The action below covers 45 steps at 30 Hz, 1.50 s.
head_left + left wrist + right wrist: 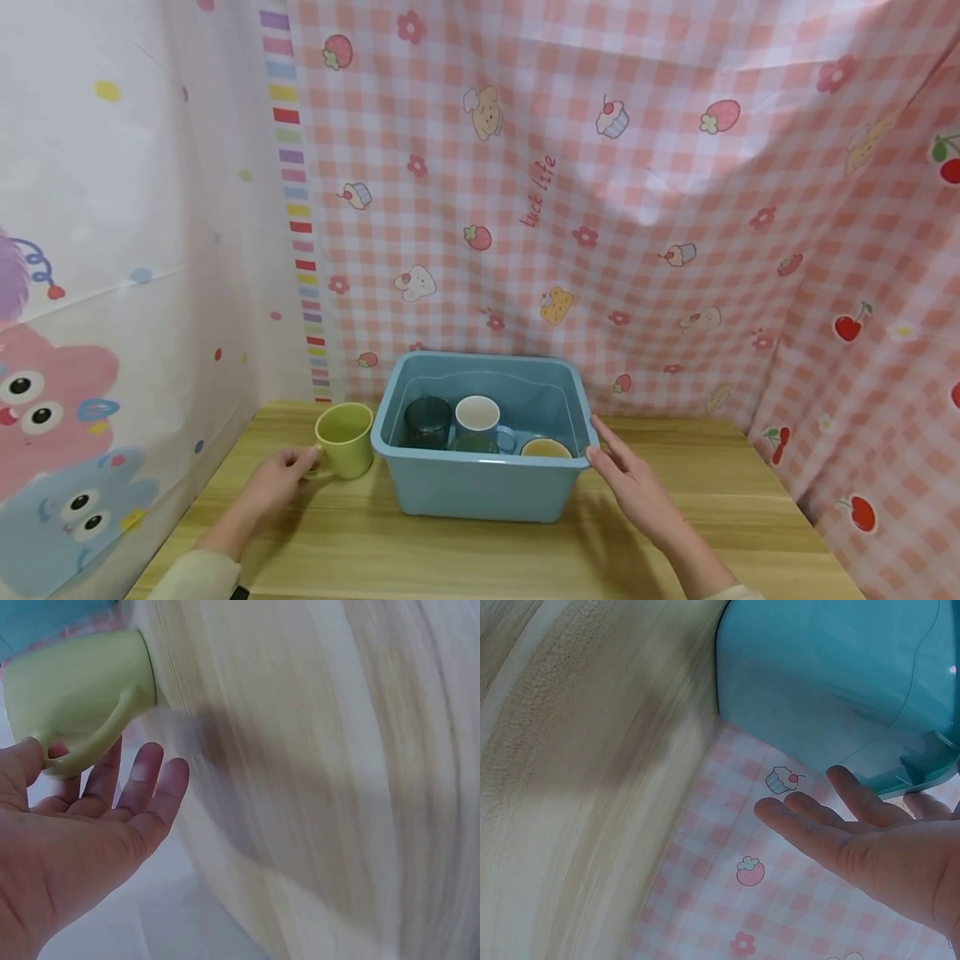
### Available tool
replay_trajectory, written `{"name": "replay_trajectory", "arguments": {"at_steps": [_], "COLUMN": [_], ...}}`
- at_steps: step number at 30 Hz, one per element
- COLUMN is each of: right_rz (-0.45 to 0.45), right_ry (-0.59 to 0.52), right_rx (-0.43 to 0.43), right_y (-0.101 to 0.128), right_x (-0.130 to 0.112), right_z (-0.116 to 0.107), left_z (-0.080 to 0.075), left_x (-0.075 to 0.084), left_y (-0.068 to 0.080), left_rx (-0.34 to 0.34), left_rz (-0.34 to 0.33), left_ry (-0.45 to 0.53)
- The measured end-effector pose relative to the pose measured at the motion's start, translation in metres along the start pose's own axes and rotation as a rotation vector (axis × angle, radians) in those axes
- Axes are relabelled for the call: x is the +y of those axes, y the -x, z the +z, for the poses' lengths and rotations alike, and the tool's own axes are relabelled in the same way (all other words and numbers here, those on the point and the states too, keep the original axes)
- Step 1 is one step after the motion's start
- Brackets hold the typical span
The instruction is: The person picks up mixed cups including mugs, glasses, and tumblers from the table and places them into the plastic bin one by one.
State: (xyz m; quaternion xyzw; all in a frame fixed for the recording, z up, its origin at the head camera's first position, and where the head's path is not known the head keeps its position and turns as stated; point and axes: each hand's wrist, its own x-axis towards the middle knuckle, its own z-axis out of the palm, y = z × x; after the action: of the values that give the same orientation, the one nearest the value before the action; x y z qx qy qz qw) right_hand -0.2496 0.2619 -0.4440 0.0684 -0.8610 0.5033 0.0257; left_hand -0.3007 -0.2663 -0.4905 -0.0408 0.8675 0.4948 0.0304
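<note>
A yellow-green mug (345,437) stands on the wooden table (480,562), just left of a blue plastic bin (480,487). My left hand (288,471) reaches the mug's handle (94,742). In the left wrist view the thumb touches the handle and the other fingers (146,772) lie nearly straight beside it. My right hand (618,467) is flat, its straight fingers (817,814) at the bin's right rim (922,761). Inside the bin are a dark teal glass (427,421), a white mug (477,414) and a yellowish cup (546,448).
Pink checked cloth (600,208) hangs behind the table and on the right, and a cartoon-print sheet (112,292) hangs on the left. Bare table surface lies in front of the bin and to its right (712,467). Both wrist views are blurred by motion.
</note>
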Motion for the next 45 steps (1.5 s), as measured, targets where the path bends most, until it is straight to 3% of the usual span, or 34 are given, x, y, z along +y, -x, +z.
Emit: {"name": "replay_trajectory", "arguments": {"at_steps": [6,14,27,33,45], "right_rz": [0.001,-0.008,-0.010,-0.005,0.005], "right_ry": [-0.010,-0.016,-0.012,-0.018,-0.014], "right_rx": [-0.005,-0.009,-0.002,-0.010,-0.013], "right_y": [0.001,0.000,0.000,0.000,0.000], "right_x": [0.000,0.000,0.001,0.000,0.001], "right_z": [0.000,0.000,0.000,0.000,0.000], "left_z": [-0.011,-0.016,-0.014,-0.013,-0.015], "left_x": [0.004,0.006,0.019,0.025,0.034], "left_y": [0.000,-0.004,-0.009,-0.011,-0.012], "left_rx": [-0.041,-0.094,-0.081,-0.066,-0.147], "left_rz": [0.007,-0.042,-0.099,-0.091,-0.137], "left_ry": [-0.111,-0.082,-0.108,-0.162,-0.096]}}
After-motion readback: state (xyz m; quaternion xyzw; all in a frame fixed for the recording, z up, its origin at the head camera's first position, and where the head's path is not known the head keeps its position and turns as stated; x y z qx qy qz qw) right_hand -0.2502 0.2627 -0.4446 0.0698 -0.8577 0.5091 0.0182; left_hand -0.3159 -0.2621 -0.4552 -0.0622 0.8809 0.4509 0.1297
